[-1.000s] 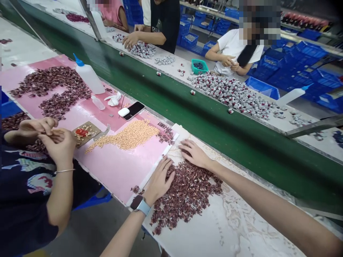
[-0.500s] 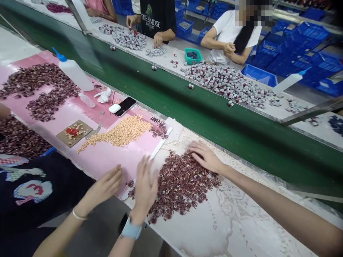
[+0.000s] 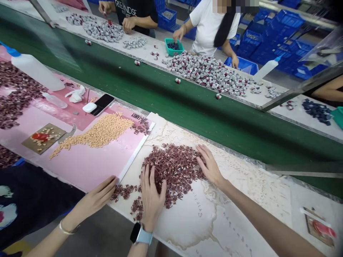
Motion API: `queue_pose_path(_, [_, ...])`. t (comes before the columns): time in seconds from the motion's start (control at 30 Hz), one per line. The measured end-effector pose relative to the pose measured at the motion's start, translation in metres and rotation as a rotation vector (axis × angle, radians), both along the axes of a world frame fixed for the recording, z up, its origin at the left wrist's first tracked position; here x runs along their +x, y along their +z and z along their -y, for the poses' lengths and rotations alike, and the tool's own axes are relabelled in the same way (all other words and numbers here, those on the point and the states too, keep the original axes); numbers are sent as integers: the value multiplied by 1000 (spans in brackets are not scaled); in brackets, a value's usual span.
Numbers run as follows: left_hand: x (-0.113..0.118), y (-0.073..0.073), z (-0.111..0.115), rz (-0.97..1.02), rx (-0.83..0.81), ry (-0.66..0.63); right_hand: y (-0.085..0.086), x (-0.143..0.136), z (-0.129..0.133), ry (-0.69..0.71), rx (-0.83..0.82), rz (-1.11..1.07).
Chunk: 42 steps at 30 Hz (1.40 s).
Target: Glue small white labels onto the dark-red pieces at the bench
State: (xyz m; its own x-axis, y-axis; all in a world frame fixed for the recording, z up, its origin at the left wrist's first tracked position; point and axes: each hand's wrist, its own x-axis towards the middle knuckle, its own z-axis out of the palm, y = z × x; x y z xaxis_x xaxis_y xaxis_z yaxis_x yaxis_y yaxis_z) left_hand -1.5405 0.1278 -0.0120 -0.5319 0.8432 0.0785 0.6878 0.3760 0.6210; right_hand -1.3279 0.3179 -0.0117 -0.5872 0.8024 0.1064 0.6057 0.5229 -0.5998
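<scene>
I've got the pile of dark red pcs [image 3: 174,166] mid-frame, a bit below ctr, on the pale tabletop [image 3: 184,228], right btwn both hands. Its long axis, as far as a loose heap has one, slants lower L to upper R. L hand [image 3: 152,196] lies on the lower-L edge, touching, most of the pile to its upper R; fingers extended, thumb out, nothing visibly gripped, tho can't tell what's under the palm. R hand [image 3: 210,166] is at the R end, fingertips at the edge, pile to its L; fingers spread too, no grip seen. L hand's nearer the stray pcs [image 3: 124,191], lower L, beside a co-worker's hand [image 3: 103,192] at the pink mat's [image 3: 92,166] corner.
</scene>
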Motion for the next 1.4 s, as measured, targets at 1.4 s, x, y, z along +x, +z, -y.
queue_pose_path(1.4, [110,31,-98,651,412,99,30,-53,74,-762,-527,-1081])
